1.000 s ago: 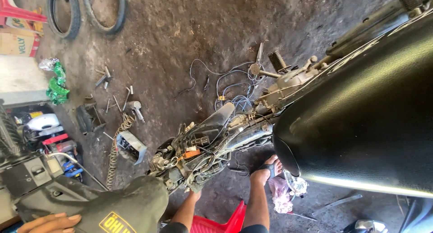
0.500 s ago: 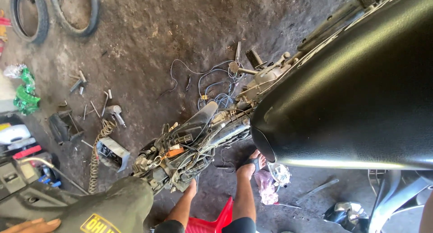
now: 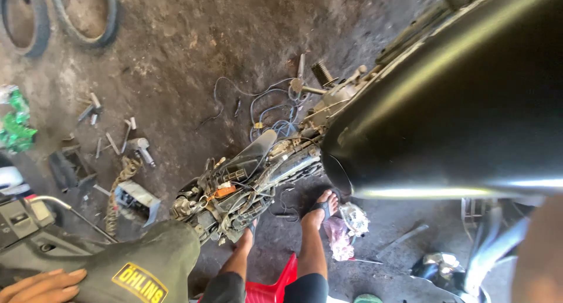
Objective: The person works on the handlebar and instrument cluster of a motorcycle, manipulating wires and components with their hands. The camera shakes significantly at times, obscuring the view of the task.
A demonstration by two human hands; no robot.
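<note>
Olive cloth (image 3: pixel 146 262) under, seemingly, left hand (image 3: pixel 41 285)

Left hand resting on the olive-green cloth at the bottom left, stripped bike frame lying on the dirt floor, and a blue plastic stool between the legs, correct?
Not quite: the head view shows the stool is red, not blue. The left hand does rest on the olive-green cloth, and the stripped bike frame lies on the dirt floor.

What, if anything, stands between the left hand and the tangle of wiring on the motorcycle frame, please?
The left hand rests flat on an olive-green cloth, whose bulk lies between it and the wiring tangle; nothing else visible intervenes.
</note>
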